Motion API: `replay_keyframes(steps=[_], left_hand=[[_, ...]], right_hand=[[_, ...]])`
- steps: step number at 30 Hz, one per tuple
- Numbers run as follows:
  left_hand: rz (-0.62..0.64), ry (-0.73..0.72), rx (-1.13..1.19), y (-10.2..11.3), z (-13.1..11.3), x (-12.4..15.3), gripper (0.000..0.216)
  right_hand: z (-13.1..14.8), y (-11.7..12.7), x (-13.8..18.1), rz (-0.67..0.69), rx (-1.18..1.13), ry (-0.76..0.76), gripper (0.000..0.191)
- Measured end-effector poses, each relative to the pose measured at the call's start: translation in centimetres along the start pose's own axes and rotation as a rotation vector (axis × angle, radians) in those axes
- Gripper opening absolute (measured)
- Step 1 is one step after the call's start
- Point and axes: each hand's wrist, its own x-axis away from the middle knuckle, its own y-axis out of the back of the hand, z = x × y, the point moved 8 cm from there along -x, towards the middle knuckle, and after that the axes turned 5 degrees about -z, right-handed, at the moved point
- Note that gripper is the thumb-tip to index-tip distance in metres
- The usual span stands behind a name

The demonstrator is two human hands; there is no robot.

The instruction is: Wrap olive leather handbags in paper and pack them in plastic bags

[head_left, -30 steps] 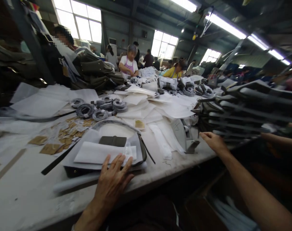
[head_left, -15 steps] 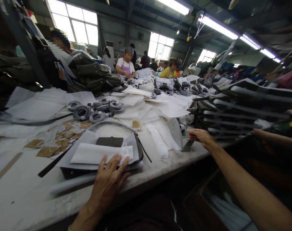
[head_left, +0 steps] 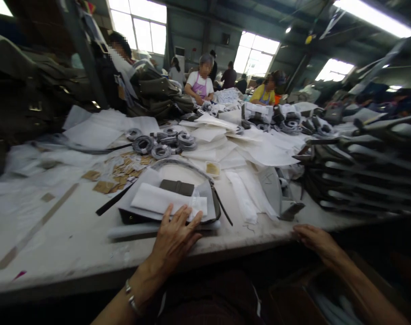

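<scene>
My left hand [head_left: 176, 230] lies with spread fingers on the front edge of a folded white foam sheet [head_left: 158, 198]. That sheet rests on a dark handbag [head_left: 127, 216] lying on the table, with a brown flap piece [head_left: 176, 186] behind it and a looped, wrapped strap [head_left: 178, 162] at the back. My right hand [head_left: 315, 239] is at the table's front edge, its fingertips pinched together; whatever they may hold is too small to make out. Just beyond it stands a grey tape dispenser [head_left: 273, 187], apart from the hand.
Brown tags [head_left: 124, 174] and coiled straps [head_left: 163, 143] lie behind the bag. White sheets [head_left: 222, 146] cover the table's middle. Stacked dark bags [head_left: 364, 176] rise on the right. A small dish [head_left: 212, 169] sits behind the handbag. Other people work farther back.
My right hand has come away from the tape dispenser, toward me and down to the table edge. My left hand stays on the foam sheet. The view has swung to the left.
</scene>
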Motion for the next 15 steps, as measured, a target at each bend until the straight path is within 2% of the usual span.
replay_keyframes(steps=[3,6,9,12,15], left_hand=[[0.073,0.035,0.001,-0.2,0.0,-0.1,0.053],[0.119,0.046,-0.002,-0.4,0.0,-0.2,0.057],[0.144,0.046,0.0,-0.5,-0.1,-0.1,0.06],[0.159,0.037,-0.001,-0.3,-0.2,-0.2,0.063],[0.184,0.024,0.008,-0.2,-0.3,-0.2,0.063]], right_hand=[[6.7,-4.0,2.4,0.29,0.16,0.26,0.036],[14.4,-10.3,6.8,0.607,0.288,0.439,0.034],[20.5,-17.1,11.4,0.921,0.412,0.59,0.028],[23.6,-22.9,14.0,1.114,0.595,0.738,0.02],[24.2,-27.4,14.8,1.209,0.86,0.871,0.015]])
